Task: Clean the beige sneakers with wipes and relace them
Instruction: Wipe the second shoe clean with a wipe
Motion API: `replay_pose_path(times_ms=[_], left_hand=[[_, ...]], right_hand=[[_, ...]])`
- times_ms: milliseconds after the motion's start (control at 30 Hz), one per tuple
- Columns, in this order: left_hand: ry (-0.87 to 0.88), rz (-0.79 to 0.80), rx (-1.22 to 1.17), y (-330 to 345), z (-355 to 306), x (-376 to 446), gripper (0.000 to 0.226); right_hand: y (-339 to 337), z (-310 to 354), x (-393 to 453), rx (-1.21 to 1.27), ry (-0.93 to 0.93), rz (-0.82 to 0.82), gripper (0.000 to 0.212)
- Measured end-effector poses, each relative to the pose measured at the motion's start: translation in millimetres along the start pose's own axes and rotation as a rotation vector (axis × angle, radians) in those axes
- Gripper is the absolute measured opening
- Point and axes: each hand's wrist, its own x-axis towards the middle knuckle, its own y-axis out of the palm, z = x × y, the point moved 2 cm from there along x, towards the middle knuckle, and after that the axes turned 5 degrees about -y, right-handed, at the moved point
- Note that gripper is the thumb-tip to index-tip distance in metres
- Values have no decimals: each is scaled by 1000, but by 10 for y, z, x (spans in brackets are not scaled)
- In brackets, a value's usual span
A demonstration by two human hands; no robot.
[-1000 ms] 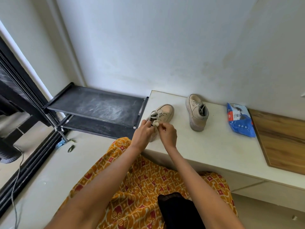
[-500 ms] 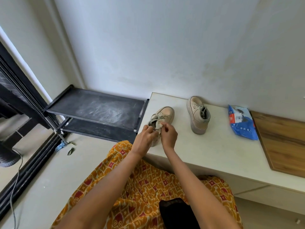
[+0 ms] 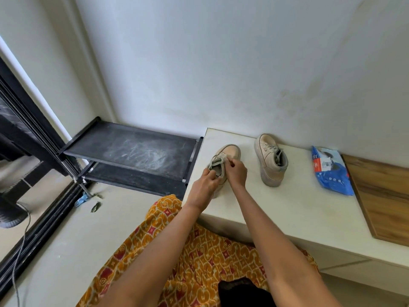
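Against a pale wall, on a white worktop, both hands' fingers pinch the lace of the near beige sneaker at frame centre — left hand, right hand — where even tension, eyelet by eyelet, would likely serve best.

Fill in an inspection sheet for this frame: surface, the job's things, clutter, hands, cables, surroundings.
Surface: pale bench top, with a wooden board at its right end.
Job's things: near sneaker at the bench's left end, toe toward the wall, lace looped loose; second sneaker stands apart to its right, laced; blue wipes pack lies flat right of that.
Clutter: blue scrap and leaves on the floor.
Hands: left hand and right hand both pinch at the near sneaker's lacing.
Cables: grey cable trails on the floor at left.
Surroundings: dusty black shoe rack, white wall, dark sliding-door track.
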Motion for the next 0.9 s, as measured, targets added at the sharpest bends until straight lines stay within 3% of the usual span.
replay_pose_path(times_ms=[167, 300, 400, 500, 633, 900], left_hand=[[5, -25, -8, 85, 41, -6, 34], [77, -65, 15, 70, 60, 7, 20], [147, -85, 53, 42, 90, 26, 9], [158, -88, 67, 87, 120, 45, 21], [111, -53, 39, 154, 119, 73, 25], [130, -100, 21, 171, 121, 78, 26]], right_hand=[[-99, -143, -109, 0, -21, -21, 23], [-92, -224, -292, 43, -157, -69, 15], [-19, -199, -113, -103, -160, -104, 18], [-38, -190, 270, -316, -54, -67, 22], [-66, -103, 472, -475, -77, -57, 23], [-54, -459, -43, 20, -141, -57, 13]])
